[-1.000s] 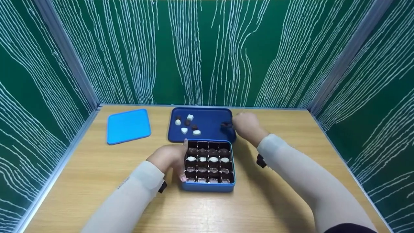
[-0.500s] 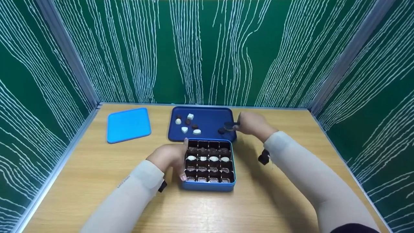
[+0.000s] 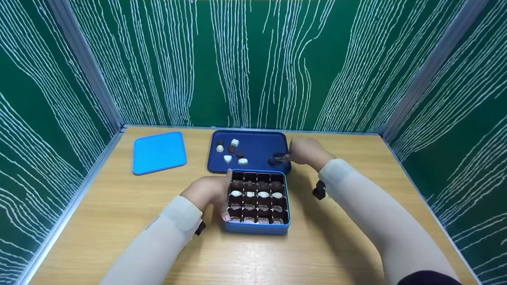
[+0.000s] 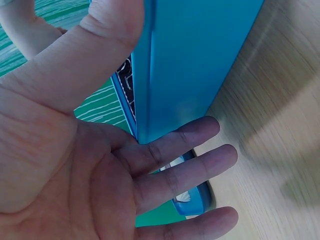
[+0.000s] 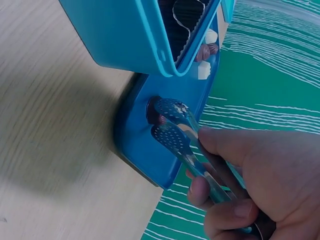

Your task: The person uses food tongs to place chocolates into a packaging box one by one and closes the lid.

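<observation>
My right hand [image 3: 303,151] grips a pair of metal tongs [image 5: 172,137] with perforated ends, at the right of the dark blue tray [image 3: 257,139]. The tong ends stand slightly apart at a dark chocolate [image 5: 152,111] on the tray. In the head view my left hand [image 3: 206,192] lies along the left side of a blue box [image 3: 257,228], thumb at its near left corner. The left wrist view shows its fingers [image 4: 185,177] straight against the box. Dark chocolates [image 3: 263,185] and white chocolates [image 3: 263,194] fill two rows of the box's divided brown insert.
Several white and dark chocolates, among them a white cube [image 3: 235,142], lie on the tray's left half. A bright blue lid [image 3: 159,153] rests on the wooden table [image 3: 158,190] at the left. Green patterned walls [image 3: 269,71] enclose the table's back and sides.
The tongs shifted right, showing the dark chocolate on the tray, then came back left and down to it. The left hand and box stay in place.
</observation>
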The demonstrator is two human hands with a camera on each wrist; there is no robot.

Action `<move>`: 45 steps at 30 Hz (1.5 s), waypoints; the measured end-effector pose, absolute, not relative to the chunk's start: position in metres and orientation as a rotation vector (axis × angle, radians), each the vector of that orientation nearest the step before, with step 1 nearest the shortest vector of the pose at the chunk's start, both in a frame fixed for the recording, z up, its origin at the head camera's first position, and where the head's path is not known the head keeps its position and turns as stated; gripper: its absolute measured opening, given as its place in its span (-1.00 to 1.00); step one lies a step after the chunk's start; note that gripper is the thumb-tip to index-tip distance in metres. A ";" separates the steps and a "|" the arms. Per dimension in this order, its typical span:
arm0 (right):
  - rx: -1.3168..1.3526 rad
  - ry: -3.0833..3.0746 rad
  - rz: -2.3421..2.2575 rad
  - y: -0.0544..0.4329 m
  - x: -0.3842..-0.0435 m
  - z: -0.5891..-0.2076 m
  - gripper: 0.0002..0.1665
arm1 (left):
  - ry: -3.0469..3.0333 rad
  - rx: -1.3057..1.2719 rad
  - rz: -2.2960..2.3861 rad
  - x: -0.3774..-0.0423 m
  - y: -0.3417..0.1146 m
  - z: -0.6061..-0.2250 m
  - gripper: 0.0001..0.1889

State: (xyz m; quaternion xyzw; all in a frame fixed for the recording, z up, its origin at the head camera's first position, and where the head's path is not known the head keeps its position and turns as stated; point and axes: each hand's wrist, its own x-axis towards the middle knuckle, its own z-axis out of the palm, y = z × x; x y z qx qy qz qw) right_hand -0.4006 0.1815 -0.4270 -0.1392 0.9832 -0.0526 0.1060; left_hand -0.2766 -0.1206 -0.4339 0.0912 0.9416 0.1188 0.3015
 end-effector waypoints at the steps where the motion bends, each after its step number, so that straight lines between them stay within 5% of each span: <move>1: -0.407 2.896 -0.153 0.181 -0.400 -0.426 -0.50 | 2.495 0.239 0.313 -0.277 -0.121 -0.433 0.81; 28: -0.513 2.903 -0.165 0.189 -0.394 -0.412 -0.26 | 2.521 0.236 0.315 -0.278 -0.126 -0.433 0.79; 45: -0.589 2.924 -0.118 0.210 -0.385 -0.421 -0.54 | 2.494 0.251 0.311 -0.276 -0.121 -0.432 0.81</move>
